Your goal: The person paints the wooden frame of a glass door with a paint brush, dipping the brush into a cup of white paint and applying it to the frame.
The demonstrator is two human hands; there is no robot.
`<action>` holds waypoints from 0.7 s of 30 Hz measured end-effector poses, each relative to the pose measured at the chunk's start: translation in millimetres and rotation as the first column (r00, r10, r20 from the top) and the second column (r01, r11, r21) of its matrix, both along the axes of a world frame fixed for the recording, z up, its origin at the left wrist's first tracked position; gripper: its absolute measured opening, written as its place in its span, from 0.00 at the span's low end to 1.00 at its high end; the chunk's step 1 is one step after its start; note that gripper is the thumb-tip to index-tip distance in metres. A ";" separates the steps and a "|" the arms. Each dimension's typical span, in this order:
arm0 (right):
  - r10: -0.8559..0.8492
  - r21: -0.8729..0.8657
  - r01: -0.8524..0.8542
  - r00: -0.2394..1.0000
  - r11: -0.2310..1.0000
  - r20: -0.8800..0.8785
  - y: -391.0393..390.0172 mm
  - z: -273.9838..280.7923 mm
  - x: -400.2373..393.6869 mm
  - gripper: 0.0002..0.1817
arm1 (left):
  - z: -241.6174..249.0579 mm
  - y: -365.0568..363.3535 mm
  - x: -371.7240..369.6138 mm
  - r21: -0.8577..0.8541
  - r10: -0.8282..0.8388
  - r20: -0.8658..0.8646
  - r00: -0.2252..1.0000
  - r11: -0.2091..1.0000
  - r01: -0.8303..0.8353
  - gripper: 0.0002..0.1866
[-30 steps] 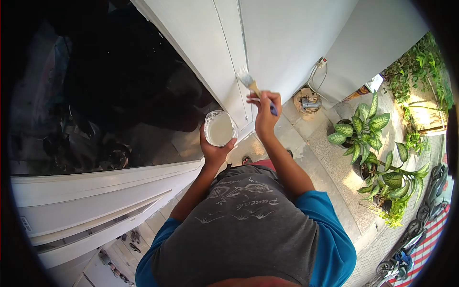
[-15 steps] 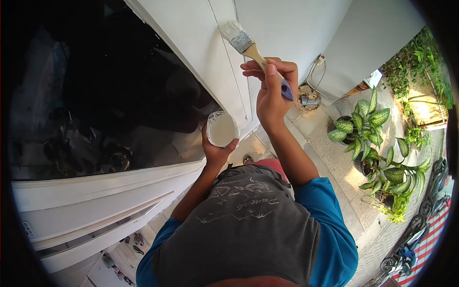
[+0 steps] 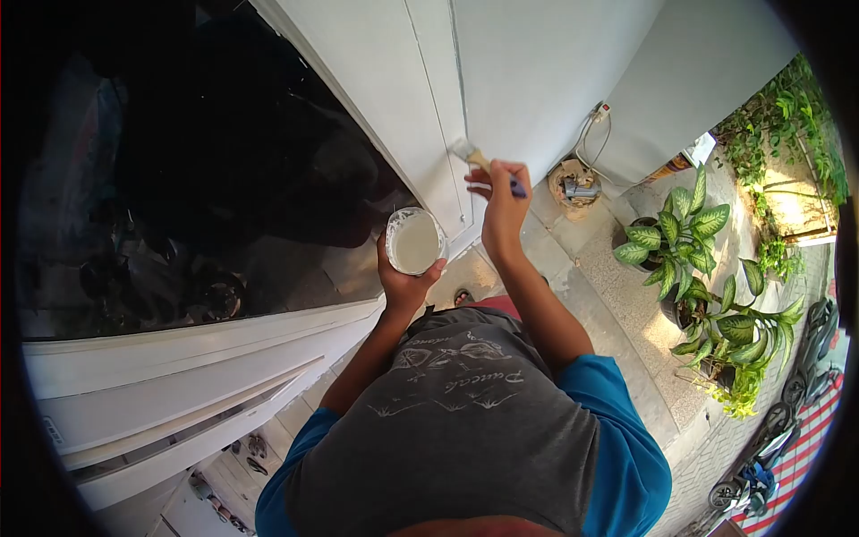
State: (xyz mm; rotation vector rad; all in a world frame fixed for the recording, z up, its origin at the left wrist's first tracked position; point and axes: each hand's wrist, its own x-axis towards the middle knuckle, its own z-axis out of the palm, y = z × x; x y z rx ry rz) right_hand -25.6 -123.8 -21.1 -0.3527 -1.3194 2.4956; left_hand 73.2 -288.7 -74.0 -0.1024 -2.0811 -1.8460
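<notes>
My right hand (image 3: 507, 201) is closed round the handle of a paintbrush (image 3: 479, 159), with some fingers held out. The brush has a pale wooden handle with a purple end, and its bristles lie right at the white door frame (image 3: 438, 116), low down near a long groove. In my left hand (image 3: 409, 285) is a cup of white paint (image 3: 416, 242), gripped from below and the side. Smears of paint coat the cup's rim. Its opening faces up toward me, close to the edge of a dark glass pane (image 3: 242, 179).
Against the wall on the right stands a round container (image 3: 574, 190) with a grey object in it, beside a white cable (image 3: 586, 143). Potted leafy plants (image 3: 684, 237) line the tiled floor (image 3: 573, 251). Motorbikes (image 3: 761, 474) are parked far right; footwear (image 3: 258, 455) lies lower left.
My right hand has moved the paintbrush down along the door frame, away from me in depth, toward its lower part. The left hand with the cup has stayed nearly still.
</notes>
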 end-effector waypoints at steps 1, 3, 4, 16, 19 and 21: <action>-0.007 -0.042 0.003 0.996 0.999 -0.090 2.1 27.8 -2.1 0.10 | 0.3 0.0 -0.1 -0.001 -0.004 0.004 1.000 1.000 0.004 0.49; 0.001 -0.063 -0.015 0.974 0.998 -0.225 6.7 64.7 -1.3 0.10 | 0.6 0.5 -0.4 0.012 -0.029 -0.002 1.000 1.000 0.029 0.49; 0.001 -0.070 -0.030 0.926 0.997 -0.377 6.0 78.3 -1.0 0.10 | 1.1 1.3 -0.3 0.012 -0.031 0.000 1.000 0.999 0.031 0.49; -0.046 0.113 0.020 0.973 0.993 0.225 -5.0 -155.2 10.6 0.07 | -0.6 -1.0 3.0 0.026 -0.026 0.017 1.000 0.999 0.026 0.48; -0.033 0.122 0.001 0.964 0.993 0.262 -6.5 -105.3 3.6 0.07 | -1.3 0.7 1.4 0.031 -0.024 0.008 1.000 0.999 0.024 0.48; -0.017 -0.012 0.017 1.000 1.000 -0.005 -5.6 -31.7 5.3 0.08 | -0.2 1.7 3.6 0.034 -0.019 0.016 1.000 0.999 0.018 0.48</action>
